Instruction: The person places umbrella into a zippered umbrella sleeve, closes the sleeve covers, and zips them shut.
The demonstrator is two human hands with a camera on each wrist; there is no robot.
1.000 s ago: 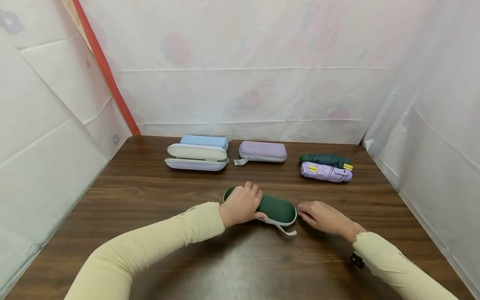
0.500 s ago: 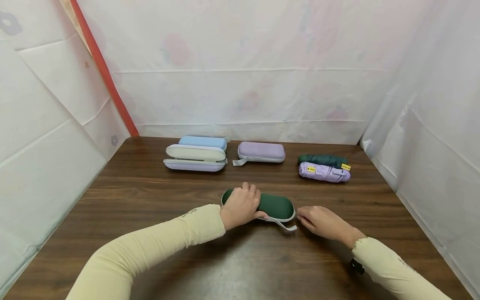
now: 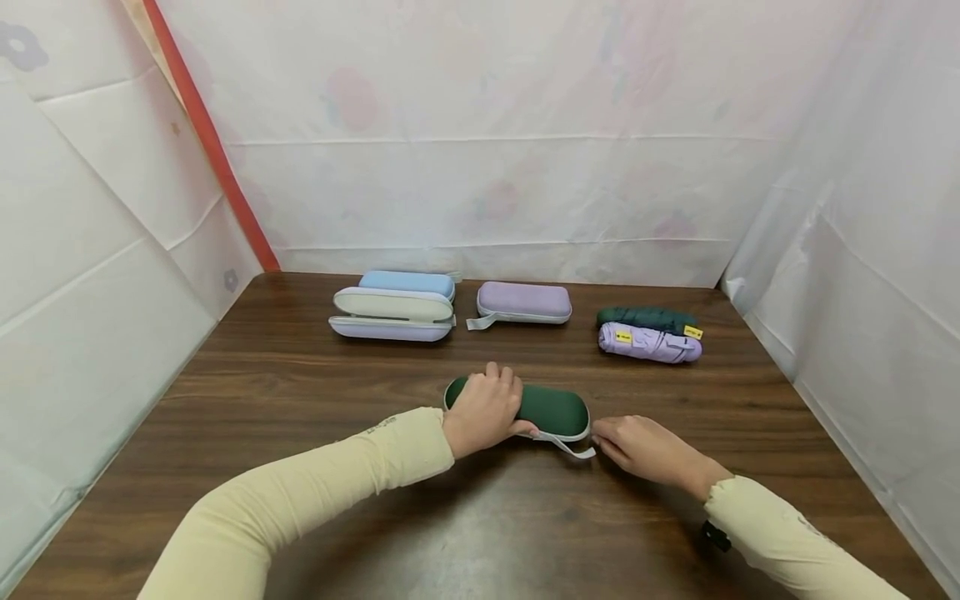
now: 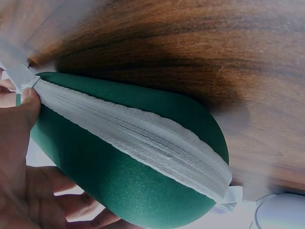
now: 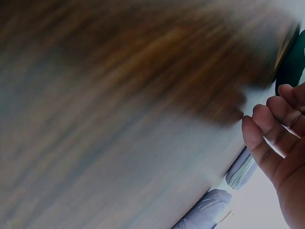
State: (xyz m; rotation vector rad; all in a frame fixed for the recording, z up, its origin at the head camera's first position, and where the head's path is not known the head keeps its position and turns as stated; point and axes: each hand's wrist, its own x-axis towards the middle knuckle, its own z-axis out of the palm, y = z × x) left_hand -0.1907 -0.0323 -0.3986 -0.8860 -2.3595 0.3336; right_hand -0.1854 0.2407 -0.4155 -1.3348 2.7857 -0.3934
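A dark green hard zip case point(image 3: 553, 412) with a pale zipper band point(image 4: 138, 129) lies closed on the table, seen from above in the head view. My left hand point(image 3: 486, 410) grips its left half from above, with the thumb on the front edge beside the grey wrist strap point(image 3: 573, 448). In the left wrist view, the fingers wrap the far side. My right hand point(image 3: 636, 443) is at the case's right end, its thumb and forefinger pinched at the zipper; the zipper pull is hidden. Several bent fingers point(image 5: 274, 126) show in the right wrist view, near the green case's edge.
Behind stand a partly open lilac case point(image 3: 392, 331), a blue case point(image 3: 407, 283) and a closed purple case point(image 3: 523, 302). Rolled umbrellas, one dark green point(image 3: 647, 317) and one lilac point(image 3: 651, 343), lie at the right of the wooden table point(image 3: 480, 533). White sheeting point(image 3: 480, 200) hangs around it.
The right hand has shifted slightly toward me at the case's right end, and the case has turned a little. The left hand keeps its grip.
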